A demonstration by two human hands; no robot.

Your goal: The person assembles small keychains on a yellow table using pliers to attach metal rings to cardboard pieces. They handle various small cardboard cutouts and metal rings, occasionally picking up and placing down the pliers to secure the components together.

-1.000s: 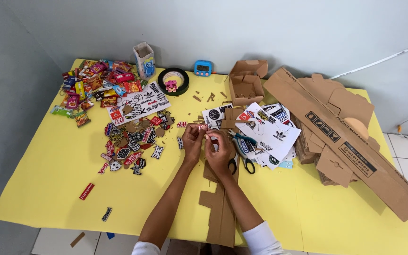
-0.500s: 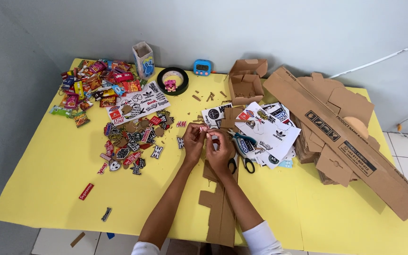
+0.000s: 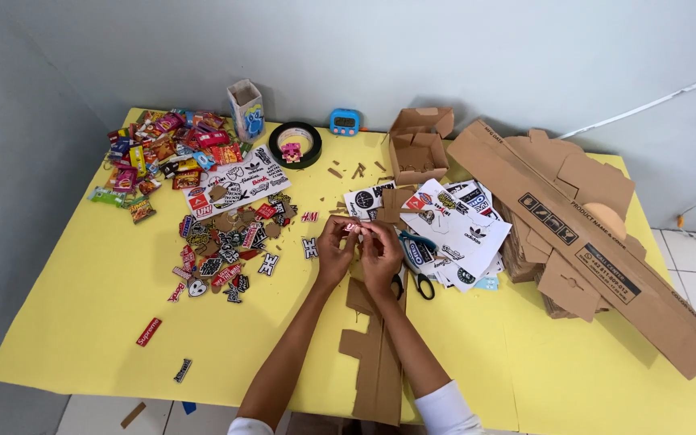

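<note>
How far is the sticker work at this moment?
Done: a pile of cut-out stickers backed with cardboard lies left of the hands. In hand: the left hand and right hand pinch one small sticker piece together. Left: uncut sticker sheets beside the scissors, and flat cardboard at the right.

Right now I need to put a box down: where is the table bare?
Bare: table front left below the sticker pile, and front right below the cardboard. Crowded: back, and centre around both hands, scissors and sheets.
</note>
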